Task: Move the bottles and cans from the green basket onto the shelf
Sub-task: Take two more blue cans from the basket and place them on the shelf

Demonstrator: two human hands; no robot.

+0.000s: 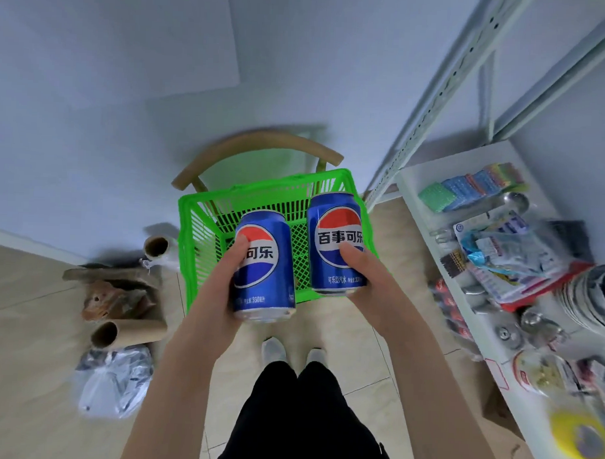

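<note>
L hand (220,281) gripped one can (265,262), R hand (368,276) a 2nd can (338,241); both upright, held in air over the near edge of the basket (205,232). Cans were blue w/ red-white-blue logo, undented (as far as visible). Basket, on a chair (256,148), looked empty behind them, so prob. these were the last two. Neither was on the shelf (461,166) at right yet.
</note>
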